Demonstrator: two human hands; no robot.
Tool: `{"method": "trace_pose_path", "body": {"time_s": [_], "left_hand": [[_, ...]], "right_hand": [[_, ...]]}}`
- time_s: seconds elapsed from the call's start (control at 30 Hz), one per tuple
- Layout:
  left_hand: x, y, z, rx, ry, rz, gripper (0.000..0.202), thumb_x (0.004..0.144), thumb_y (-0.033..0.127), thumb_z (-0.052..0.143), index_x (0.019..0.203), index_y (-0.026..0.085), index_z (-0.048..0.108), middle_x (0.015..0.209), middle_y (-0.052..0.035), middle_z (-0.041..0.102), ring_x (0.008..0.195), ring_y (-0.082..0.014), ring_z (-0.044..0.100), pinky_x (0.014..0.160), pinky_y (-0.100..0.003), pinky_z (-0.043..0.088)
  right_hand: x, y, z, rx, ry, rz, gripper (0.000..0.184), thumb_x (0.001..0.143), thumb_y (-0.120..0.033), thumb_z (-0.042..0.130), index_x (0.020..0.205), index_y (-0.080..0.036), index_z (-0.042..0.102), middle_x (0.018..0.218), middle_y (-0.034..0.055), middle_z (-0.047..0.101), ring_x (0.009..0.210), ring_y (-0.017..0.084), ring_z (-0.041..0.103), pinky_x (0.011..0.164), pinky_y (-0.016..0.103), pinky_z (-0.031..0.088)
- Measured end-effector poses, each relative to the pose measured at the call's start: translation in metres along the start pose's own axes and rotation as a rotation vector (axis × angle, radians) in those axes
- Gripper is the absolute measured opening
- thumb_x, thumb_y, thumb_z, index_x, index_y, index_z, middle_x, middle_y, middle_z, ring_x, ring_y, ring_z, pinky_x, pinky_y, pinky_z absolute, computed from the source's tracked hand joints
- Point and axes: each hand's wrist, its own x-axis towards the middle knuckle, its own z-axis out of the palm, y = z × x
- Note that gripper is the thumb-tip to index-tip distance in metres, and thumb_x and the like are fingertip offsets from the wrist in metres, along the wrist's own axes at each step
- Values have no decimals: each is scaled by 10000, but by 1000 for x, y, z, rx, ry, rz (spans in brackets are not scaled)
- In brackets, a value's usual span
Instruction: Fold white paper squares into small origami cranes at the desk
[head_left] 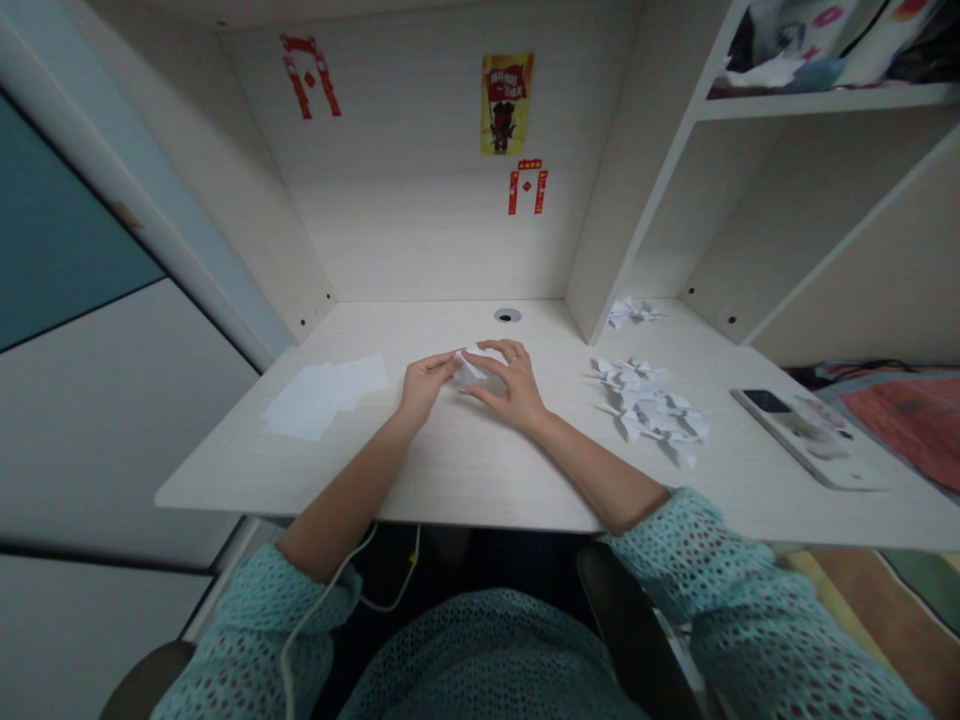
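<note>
2 hands (424,386) (517,386) on 1 paper pc (466,372), 1 phone (806,437) R

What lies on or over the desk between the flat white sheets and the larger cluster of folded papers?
The left hand and right hand, with a creased white paper at their fingers, as the head view shows.

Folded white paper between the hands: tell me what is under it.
Pale wood-grain desktop shows around the small folded white paper; the spot directly beneath is covered by paper and right hand, so cannot be seen.
</note>
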Motion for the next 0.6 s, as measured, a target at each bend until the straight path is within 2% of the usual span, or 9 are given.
{"method": "trace_pose_path", "body": {"time_s": [0.2, 0.43, 0.6], "left_hand": [[-1, -1, 0, 8, 3, -12, 458, 579, 464, 758, 933, 175, 724, 1051, -87, 688, 926, -203, 611, 815, -311, 465], [-1, -1, 0, 19, -6, -30, 423, 570, 454, 761, 884, 172, 733, 981, -75, 704, 895, -198, 614, 814, -309, 466], [0, -5, -2, -25, -35, -90, 423, 586, 432, 759, 928, 186, 724, 1029, -81, 686, 916, -188, 613, 787, -285, 466]], "right_hand": [[1, -2, -1, -7, 16, -21, 476, 765, -542, 598, 1183, -316, 591, 1249, 69, 514, 1185, 262, 408, 1019, 450, 298], [0, -4, -1, 26, -44, -25, 557, 766, -525, 606, 1281, -343, 499, 1271, 69, 509, 1199, 269, 411, 1012, 471, 300], [-1, -4, 3, 72, -23, -8, 454, 798, -488, 585, 1226, -336, 564, 1272, 65, 515, 1201, 249, 409, 1010, 452, 325]]}}
